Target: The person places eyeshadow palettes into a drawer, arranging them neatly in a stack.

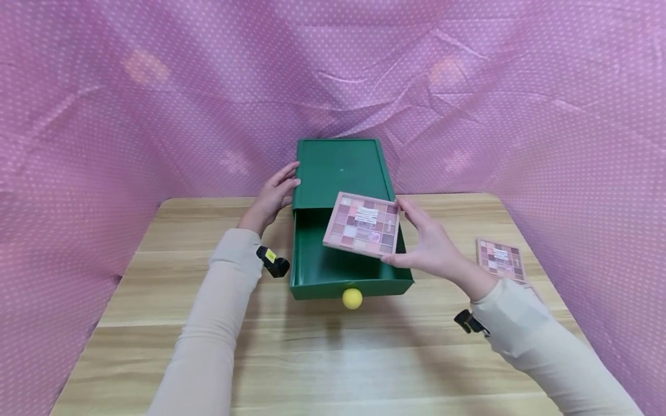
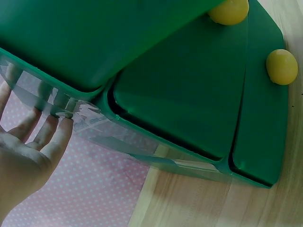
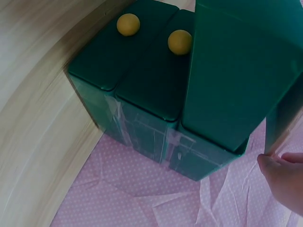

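A green drawer cabinet (image 1: 340, 167) stands at the back of the table, its top drawer (image 1: 317, 263) pulled out toward me. My right hand (image 1: 436, 245) grips an eyeshadow palette (image 1: 354, 222) by its right edge, thumb at the near corner, and holds it tilted over the drawer's opening. In the right wrist view only the palette's thin edge shows by the thumb. Against the cabinet's left side rests my left hand (image 1: 269, 201); in the left wrist view its spread fingers (image 2: 59, 137) touch the clear side wall. A yellow ball knob (image 1: 352, 299) sits on the drawer front.
A second eyeshadow palette (image 1: 500, 260) lies on the table to the right, partly covered by the right forearm. Two lower drawers with yellow knobs (image 3: 128, 24) are closed beneath the top one. Pink dotted cloth (image 1: 333, 86) hangs around the wooden table (image 1: 145, 289).
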### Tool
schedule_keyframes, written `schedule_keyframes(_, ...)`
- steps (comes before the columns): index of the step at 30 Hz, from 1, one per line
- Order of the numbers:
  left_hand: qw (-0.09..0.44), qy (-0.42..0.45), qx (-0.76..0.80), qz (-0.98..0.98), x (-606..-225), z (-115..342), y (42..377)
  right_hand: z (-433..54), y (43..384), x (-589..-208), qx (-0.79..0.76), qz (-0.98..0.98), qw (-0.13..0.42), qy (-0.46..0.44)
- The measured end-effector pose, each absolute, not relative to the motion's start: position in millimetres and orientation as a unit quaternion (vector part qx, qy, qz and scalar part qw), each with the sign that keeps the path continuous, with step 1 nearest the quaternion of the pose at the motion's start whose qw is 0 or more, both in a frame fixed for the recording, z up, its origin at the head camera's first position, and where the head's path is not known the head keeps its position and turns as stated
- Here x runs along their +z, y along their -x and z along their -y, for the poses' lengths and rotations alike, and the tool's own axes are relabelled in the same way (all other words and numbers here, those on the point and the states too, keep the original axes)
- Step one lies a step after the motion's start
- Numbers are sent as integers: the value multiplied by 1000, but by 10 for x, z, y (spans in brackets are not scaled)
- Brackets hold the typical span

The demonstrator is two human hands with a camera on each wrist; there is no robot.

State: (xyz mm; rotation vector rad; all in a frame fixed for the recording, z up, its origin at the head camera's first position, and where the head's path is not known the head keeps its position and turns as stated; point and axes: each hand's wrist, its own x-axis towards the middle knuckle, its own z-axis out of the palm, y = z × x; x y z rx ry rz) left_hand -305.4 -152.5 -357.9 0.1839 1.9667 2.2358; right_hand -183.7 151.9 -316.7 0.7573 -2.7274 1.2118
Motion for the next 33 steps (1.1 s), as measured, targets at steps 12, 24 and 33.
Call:
schedule_keyframes(12, 70, -56, 737, -670, -3568, 1515, 3046, -1349, 1845, -3184, 330, 892, -4, -308)
schedule_keyframes(24, 70, -37, 735, -674, -3583, 1501, 3022, -1208, 1836, -3213, 306, 891, -52, -331)
schedule_keyframes(33, 74, -44, 735, -673, -3564, 1503, 3002, -1165, 1864, -3215, 311, 893, -100, -311)
